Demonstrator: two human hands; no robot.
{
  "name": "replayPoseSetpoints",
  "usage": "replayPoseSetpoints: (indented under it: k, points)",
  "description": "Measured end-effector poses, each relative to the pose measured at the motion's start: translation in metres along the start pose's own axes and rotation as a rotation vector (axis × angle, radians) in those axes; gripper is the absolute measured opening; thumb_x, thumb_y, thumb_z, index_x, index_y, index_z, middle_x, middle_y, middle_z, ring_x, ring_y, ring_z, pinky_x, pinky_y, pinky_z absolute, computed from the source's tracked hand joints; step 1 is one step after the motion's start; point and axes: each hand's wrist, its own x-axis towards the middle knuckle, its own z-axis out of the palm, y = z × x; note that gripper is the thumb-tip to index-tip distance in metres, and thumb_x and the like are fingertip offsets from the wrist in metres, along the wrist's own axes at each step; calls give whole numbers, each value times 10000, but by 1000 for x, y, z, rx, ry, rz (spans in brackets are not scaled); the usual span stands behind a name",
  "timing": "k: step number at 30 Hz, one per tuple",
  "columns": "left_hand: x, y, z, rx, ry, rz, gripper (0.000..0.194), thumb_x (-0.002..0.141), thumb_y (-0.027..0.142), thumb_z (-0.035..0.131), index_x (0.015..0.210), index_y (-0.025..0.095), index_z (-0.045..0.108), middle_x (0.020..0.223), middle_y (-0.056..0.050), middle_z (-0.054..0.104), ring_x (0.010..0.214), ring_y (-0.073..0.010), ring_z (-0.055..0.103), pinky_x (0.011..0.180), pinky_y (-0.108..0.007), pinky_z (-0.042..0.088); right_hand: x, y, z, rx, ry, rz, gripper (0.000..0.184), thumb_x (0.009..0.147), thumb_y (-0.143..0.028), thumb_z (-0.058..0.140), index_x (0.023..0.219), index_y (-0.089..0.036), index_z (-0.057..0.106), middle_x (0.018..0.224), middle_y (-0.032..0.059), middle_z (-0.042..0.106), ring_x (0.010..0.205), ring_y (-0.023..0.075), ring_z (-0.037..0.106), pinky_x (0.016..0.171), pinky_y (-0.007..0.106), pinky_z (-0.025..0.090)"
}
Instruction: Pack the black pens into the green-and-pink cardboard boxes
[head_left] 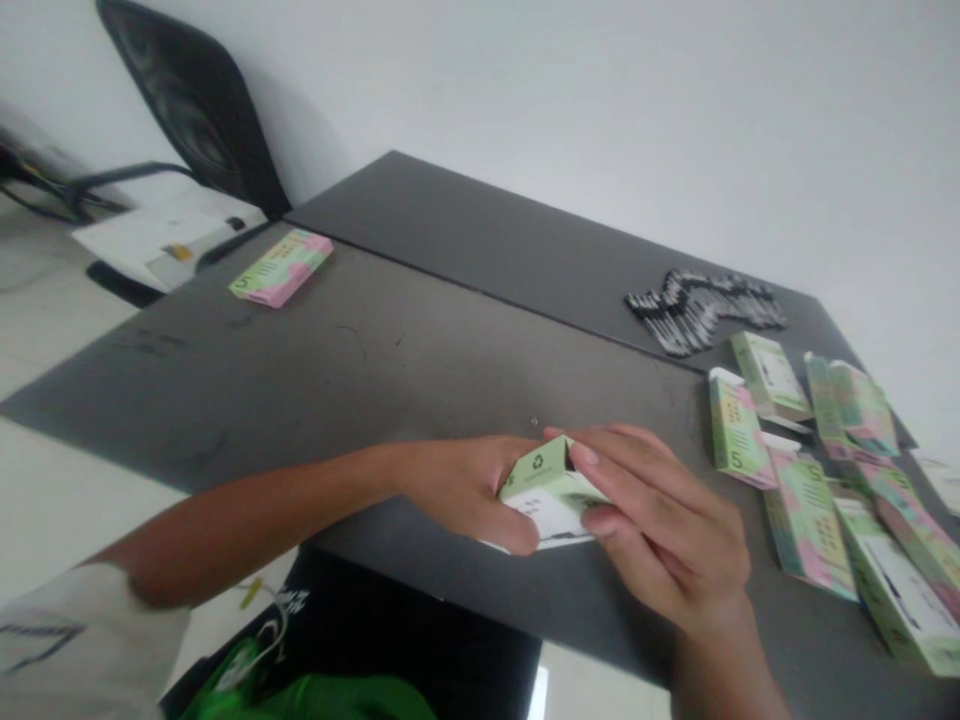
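Observation:
A small green and white cardboard box [551, 490] is held between my two hands over the near edge of the table. My left hand [472, 490] wraps round its left side, the thumb lying across the white face. At the box's right end, my right hand [667, 520] has its fingertips and thumb pressed on the end, where a dark gap shows by the flap. Whatever lies inside the box is hidden.
Several similar boxes [814, 525] lie in a loose cluster at the right. Behind them sits a row of many black and clear pens [705, 310]. One pink and green box [283, 268] rests at the far left, near a black chair [195, 100]. The grey table [450, 350] meets a white wall.

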Motion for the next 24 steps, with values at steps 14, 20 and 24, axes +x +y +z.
replayPoseSetpoints:
  k: [14, 20, 24]
  points:
    - [-2, 1, 5, -55, 31, -41, 215, 763, 74, 690, 883, 201, 565, 746, 61, 529, 633, -100, 491, 568, -211, 422, 2, -10, -3, 68, -17, 84, 579, 946, -66, 693, 1501, -222, 645, 1345, 126, 757, 1287, 288, 714, 976, 470, 659]
    - [-3, 6, 9, 60, 82, -61, 214, 757, 74, 667, 904, 195, 569, 796, 37, 529, 702, -116, 504, 614, -222, 425, 2, -17, 9, 50, 94, 125, 506, 947, -44, 691, 1407, -253, 718, 1365, 105, 748, 1219, 263, 750, 913, 415, 686]
    - [-6, 7, 12, 98, 143, -22, 329, 765, 101, 687, 1063, 199, 589, 874, 13, 594, 736, -129, 549, 632, -223, 462, 2, -24, 15, 47, 279, 114, 309, 891, -80, 809, 1171, -208, 780, 1313, 91, 785, 1064, 221, 797, 827, 346, 695]
